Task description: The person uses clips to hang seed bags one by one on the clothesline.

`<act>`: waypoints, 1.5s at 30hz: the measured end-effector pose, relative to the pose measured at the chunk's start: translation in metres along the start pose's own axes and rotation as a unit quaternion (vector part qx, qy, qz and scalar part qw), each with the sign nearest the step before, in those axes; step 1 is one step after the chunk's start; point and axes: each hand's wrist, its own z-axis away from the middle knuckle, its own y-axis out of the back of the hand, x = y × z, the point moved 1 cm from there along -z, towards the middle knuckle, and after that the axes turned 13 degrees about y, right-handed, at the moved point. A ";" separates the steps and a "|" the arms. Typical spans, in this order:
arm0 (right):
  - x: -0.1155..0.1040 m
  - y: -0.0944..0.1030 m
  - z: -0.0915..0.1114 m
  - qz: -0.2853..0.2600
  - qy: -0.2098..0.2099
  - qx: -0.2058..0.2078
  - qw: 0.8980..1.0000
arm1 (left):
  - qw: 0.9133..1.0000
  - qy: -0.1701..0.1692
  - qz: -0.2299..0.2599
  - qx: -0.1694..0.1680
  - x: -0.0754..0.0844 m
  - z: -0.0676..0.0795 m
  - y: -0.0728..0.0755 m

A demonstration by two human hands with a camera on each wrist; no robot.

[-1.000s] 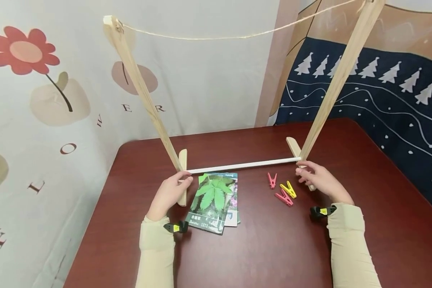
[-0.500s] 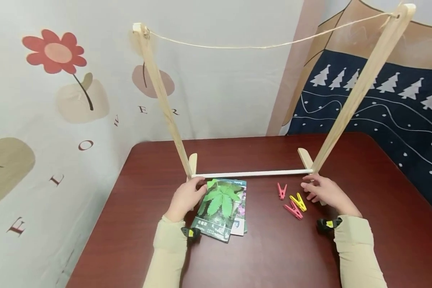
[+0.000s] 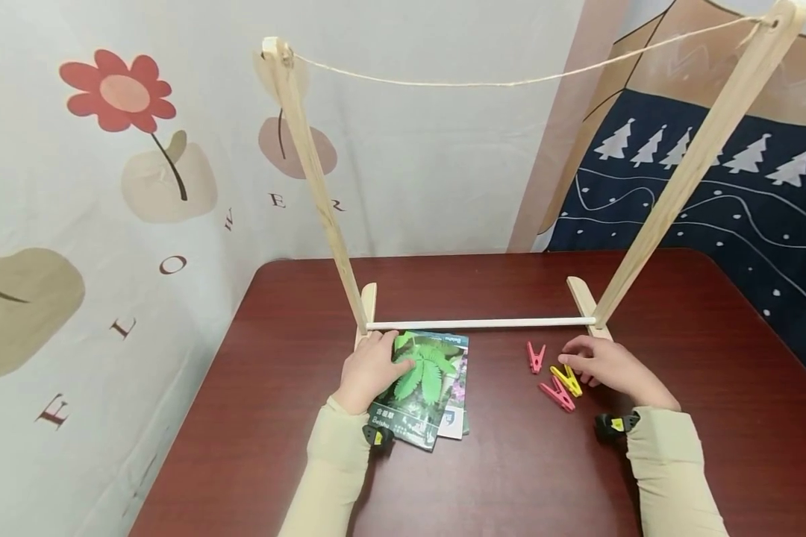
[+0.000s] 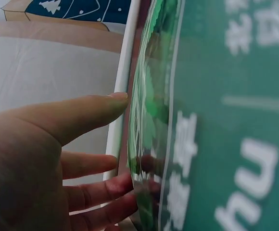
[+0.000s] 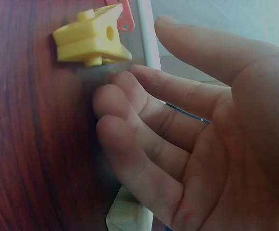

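Note:
A small stack of seed packets (image 3: 425, 395), the top one printed with a green leaf, lies on the table. My left hand (image 3: 368, 373) is at the stack's left edge; in the left wrist view its thumb and fingers (image 4: 98, 192) are spread beside the packets' edge, pinching nothing. Whether a fingertip touches the edge I cannot tell. My right hand (image 3: 618, 371) hovers with loosely bent fingers by the yellow clothespin (image 3: 567, 381) and holds nothing. In the right wrist view that yellow clothespin (image 5: 94, 36) sits just past the fingertips. Two pink clothespins (image 3: 536, 358) lie beside it.
A wooden rack stands behind, with a left post (image 3: 319, 186), a right post (image 3: 701, 164) and a white bottom rod (image 3: 483, 324). A slack string (image 3: 470, 83) joins the post tops. Printed cloth (image 3: 436, 171) hangs behind the table (image 3: 524, 477).
My left hand has moved from the rack's left foot to the packets' edge. The right hand has left the right foot and come in by the yellow clothespin. The head view has shifted.

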 end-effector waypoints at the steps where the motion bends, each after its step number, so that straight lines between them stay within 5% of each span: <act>1: -0.001 -0.001 0.000 0.005 0.002 -0.003 1.000 | 1.000 0.002 -0.002 0.000 0.001 0.001 -0.001; 20: -0.001 -0.008 -0.003 0.031 0.019 -0.017 0.999 | 0.999 -0.001 -0.014 -0.037 0.011 0.009 -0.002; 33: -0.009 -0.008 -0.006 0.066 0.000 -0.028 0.997 | 0.993 0.011 0.075 -0.094 0.006 0.002 0.001; 45: -0.009 -0.010 -0.008 0.075 -0.011 -0.020 0.997 | 0.994 0.003 0.063 -0.085 0.002 0.003 0.002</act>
